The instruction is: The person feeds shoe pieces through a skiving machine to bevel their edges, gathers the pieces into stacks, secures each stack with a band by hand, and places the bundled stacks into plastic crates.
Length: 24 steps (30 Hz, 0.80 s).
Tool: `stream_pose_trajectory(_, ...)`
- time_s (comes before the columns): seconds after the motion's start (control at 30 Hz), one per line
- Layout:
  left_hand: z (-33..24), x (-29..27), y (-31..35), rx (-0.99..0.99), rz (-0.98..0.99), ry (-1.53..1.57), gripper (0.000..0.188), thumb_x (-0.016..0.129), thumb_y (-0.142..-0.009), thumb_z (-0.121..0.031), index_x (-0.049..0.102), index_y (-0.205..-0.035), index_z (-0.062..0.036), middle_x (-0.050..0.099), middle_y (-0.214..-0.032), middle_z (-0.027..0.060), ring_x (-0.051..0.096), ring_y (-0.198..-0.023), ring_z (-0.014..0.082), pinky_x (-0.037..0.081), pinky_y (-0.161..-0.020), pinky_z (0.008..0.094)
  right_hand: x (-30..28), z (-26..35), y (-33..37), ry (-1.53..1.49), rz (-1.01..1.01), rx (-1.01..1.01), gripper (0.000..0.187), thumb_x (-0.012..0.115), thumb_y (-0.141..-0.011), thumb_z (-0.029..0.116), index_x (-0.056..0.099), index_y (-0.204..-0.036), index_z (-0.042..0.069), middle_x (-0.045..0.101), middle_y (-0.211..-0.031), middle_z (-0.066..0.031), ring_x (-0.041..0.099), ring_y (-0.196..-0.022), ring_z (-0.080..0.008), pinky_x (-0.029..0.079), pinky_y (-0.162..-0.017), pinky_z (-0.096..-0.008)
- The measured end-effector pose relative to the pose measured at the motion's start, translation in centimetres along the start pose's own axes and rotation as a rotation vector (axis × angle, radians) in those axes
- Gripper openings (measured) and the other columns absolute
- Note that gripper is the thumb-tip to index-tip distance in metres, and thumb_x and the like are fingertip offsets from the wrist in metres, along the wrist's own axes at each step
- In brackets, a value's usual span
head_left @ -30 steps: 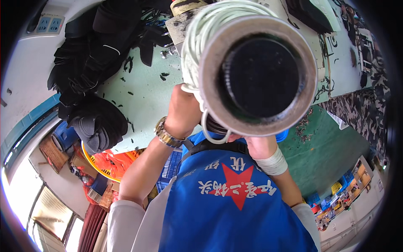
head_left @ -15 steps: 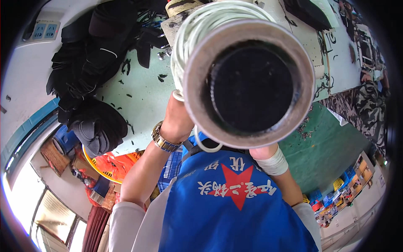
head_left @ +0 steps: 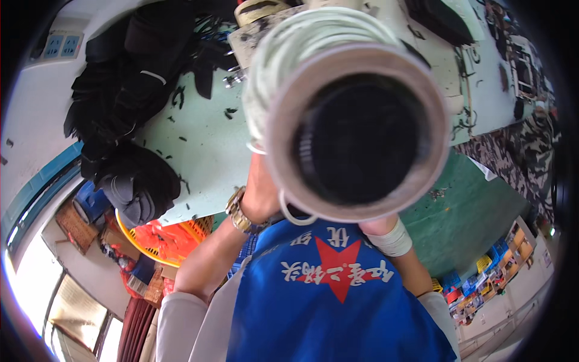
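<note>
A large round grey-rimmed object with a dark hollow middle (head_left: 278, 133) fills the upper centre, close to the camera; its kind I cannot make out. Behind its upper left side bunches a coil of white cord (head_left: 265, 66), with one loop hanging below. My left hand (head_left: 263, 190), a metal watch at its wrist, reaches up behind the round object and cord. Its fingers are hidden. Only the heel of my right hand (head_left: 379, 225) shows under the rim, above a white wrist wrap. Neither view of the fingers tells what they hold or touch.
Black fabric pieces (head_left: 114, 90) are heaped at the left of the pale green table (head_left: 208, 142), among dark scraps. Below its edge stands a yellow basket (head_left: 129, 238) with orange-red bags. A black piece (head_left: 440, 21) lies far right. Someone in camouflage clothing (head_left: 525, 145) is at right.
The round object and the cord coil appear slightly lower in the picture and more blurred. My left wrist has shifted a little down and to the right.
</note>
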<state>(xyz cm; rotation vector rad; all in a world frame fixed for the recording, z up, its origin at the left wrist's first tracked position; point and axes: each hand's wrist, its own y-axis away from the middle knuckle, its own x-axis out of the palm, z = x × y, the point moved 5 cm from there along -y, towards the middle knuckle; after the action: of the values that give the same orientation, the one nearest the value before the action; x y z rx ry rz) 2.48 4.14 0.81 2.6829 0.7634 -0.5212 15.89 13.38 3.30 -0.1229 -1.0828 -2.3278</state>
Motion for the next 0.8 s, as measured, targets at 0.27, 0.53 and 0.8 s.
stream_pose_trajectory(0.27,0.7,3.0,0.5,-0.397,0.141,1.073,0.014,0.066,-0.085,-0.007,0.06,-0.095,0.0006,0.062,-0.09,0.0017,0.055,-0.081,0.0075,0.045,-0.073,0.0214,-5.2,1.7,1.3,0.176,-0.041,-0.213,0.025,0.064,-0.085,0.01,0.063,-0.108,-0.001,0.063,-0.103,-0.0052,0.061,-0.088,-0.0136,0.053,-0.072,-0.028)
stream_pose_trajectory(0.53,-3.0,1.2,-1.4,-0.13,0.299,0.475,0.014,0.075,-0.075,-0.006,0.068,-0.085,0.0011,0.065,-0.082,0.0045,0.059,-0.073,0.0092,0.046,-0.068,0.0228,-6.2,10.4,1.3,0.351,-0.171,-0.661,0.024,0.062,-0.087,0.005,0.059,-0.105,-0.01,0.066,-0.091,-0.0128,0.063,-0.079,-0.0141,0.051,-0.068,-0.024)
stream_pose_trajectory(0.8,-4.1,1.1,-0.6,-0.17,0.358,0.447,0.016,0.078,-0.072,-0.01,0.069,-0.081,-0.0003,0.065,-0.076,0.006,0.059,-0.067,0.0113,0.045,-0.061,0.0241,-7.8,10.3,-5.1,1.733,0.01,-1.219,0.06,0.062,-0.06,-0.01,0.057,-0.116,0.01,0.048,-0.123,-0.0184,0.05,-0.111,-0.0359,0.045,-0.09,-0.0437)
